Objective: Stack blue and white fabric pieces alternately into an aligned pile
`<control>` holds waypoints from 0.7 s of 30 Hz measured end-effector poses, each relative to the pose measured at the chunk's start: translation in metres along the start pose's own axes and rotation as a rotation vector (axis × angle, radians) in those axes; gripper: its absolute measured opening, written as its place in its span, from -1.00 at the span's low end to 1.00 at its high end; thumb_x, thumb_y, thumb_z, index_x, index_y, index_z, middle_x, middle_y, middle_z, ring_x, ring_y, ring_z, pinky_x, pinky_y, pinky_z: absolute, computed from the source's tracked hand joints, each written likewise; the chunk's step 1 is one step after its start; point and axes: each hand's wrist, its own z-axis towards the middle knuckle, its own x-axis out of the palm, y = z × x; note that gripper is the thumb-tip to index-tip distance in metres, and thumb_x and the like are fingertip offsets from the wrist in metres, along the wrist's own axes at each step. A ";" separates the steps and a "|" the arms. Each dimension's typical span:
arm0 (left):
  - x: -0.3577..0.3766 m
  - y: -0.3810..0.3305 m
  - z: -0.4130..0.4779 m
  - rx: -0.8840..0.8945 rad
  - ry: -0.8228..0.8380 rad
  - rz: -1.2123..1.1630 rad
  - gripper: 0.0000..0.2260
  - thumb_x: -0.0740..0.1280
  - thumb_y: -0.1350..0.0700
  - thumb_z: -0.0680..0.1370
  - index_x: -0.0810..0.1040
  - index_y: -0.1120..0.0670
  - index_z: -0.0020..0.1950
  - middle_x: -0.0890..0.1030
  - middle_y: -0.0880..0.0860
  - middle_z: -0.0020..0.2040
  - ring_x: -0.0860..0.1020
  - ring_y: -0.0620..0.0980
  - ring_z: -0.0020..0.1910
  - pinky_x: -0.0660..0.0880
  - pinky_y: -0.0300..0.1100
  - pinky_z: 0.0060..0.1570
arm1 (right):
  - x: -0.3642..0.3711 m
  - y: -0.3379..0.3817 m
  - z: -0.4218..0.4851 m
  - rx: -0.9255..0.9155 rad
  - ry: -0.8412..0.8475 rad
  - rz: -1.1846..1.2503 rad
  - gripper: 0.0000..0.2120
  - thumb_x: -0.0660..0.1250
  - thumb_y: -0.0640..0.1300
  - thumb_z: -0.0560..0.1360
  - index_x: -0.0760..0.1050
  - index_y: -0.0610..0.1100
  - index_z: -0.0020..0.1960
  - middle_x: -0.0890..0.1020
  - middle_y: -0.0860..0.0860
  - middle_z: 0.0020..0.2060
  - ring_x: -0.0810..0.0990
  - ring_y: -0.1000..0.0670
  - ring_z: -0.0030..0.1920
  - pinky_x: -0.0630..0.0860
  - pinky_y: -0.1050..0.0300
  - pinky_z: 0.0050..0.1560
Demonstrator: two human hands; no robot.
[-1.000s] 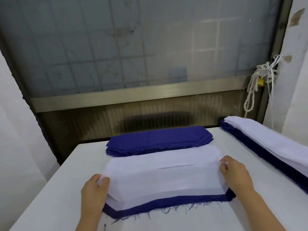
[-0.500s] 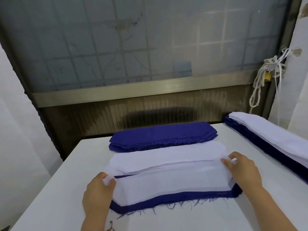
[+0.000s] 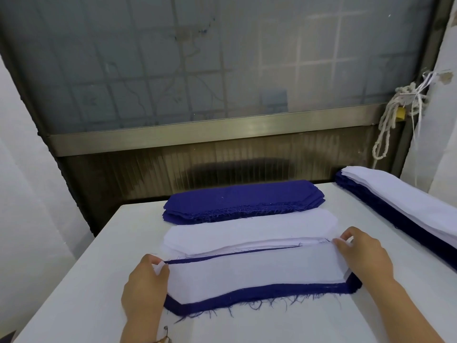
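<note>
Atop blue piece (image 3: 259, 295), white piece (image 3: 257, 271) crosswise

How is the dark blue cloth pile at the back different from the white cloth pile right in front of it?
The dark blue cloth pile looks thicker; the white cloth pile lies lower. The blue pile's near edge is frayed; the white pile's edges look clean. Both are long with clipped corners, lying on the white table.

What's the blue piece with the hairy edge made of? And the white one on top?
The blue piece looks like woven cloth, matte; loose threads fray from its cut edge. The white piece seems a thin, smooth, matte fabric, maybe interfacing; its edge is clean, unfrayed.
</note>
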 end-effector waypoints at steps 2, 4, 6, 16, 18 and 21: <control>-0.001 -0.002 0.000 -0.011 0.001 0.036 -0.92 0.23 0.02 0.61 0.38 0.01 0.00 0.47 0.03 -0.11 0.45 0.04 -0.15 0.42 -0.12 -0.06 | -0.001 0.000 -0.001 -0.003 -0.006 0.018 -0.87 0.28 0.02 0.55 0.42 -0.01 -0.10 0.53 -0.02 -0.31 0.52 -0.06 -0.31 0.46 0.11 -0.31; -0.002 -0.002 -0.001 -0.004 0.009 0.029 -0.92 0.23 0.03 0.61 0.40 0.02 0.02 0.47 0.02 -0.14 0.45 0.05 -0.16 0.41 -0.13 -0.08 | -0.002 0.001 -0.002 -0.009 -0.005 0.021 -0.95 0.26 -0.05 0.55 0.41 -0.01 -0.06 0.53 -0.03 -0.31 0.53 -0.07 -0.32 0.47 0.11 -0.32; -0.003 0.000 -0.002 0.006 0.014 0.015 -0.93 0.24 0.05 0.60 0.41 0.02 0.03 0.46 0.02 -0.17 0.46 0.06 -0.18 0.37 -0.16 -0.14 | -0.003 0.002 -0.004 -0.017 0.001 0.006 -0.96 0.23 -0.08 0.56 0.40 0.00 0.00 0.53 -0.03 -0.27 0.54 -0.09 -0.29 0.53 0.08 -0.26; -0.004 0.000 -0.004 0.016 0.013 0.013 -0.88 0.26 0.13 0.58 0.46 0.05 0.11 0.54 0.08 -0.04 0.52 0.06 -0.13 0.41 -0.16 -0.19 | -0.005 0.002 -0.005 -0.020 0.014 -0.031 -0.86 0.19 -0.18 0.55 0.38 -0.01 0.09 0.57 -0.06 -0.21 0.53 -0.09 -0.27 0.45 0.12 -0.31; -0.005 0.000 -0.003 0.026 0.015 0.014 -0.87 0.27 0.14 0.57 0.48 0.06 0.11 0.52 0.09 -0.02 0.51 0.06 -0.12 0.41 -0.15 -0.18 | -0.005 0.002 -0.005 -0.021 0.009 -0.037 -0.85 0.19 -0.18 0.55 0.37 -0.02 0.09 0.56 -0.05 -0.23 0.52 -0.08 -0.28 0.43 0.14 -0.34; -0.005 0.001 -0.003 0.062 -0.029 0.053 -0.83 0.30 0.19 0.55 0.53 0.07 0.13 0.52 0.12 0.02 0.49 0.10 -0.02 0.44 -0.10 -0.13 | -0.005 0.003 -0.006 -0.043 -0.020 -0.057 -0.82 0.22 -0.21 0.53 0.40 -0.04 0.11 0.49 -0.02 -0.23 0.49 -0.06 -0.26 0.40 0.12 -0.33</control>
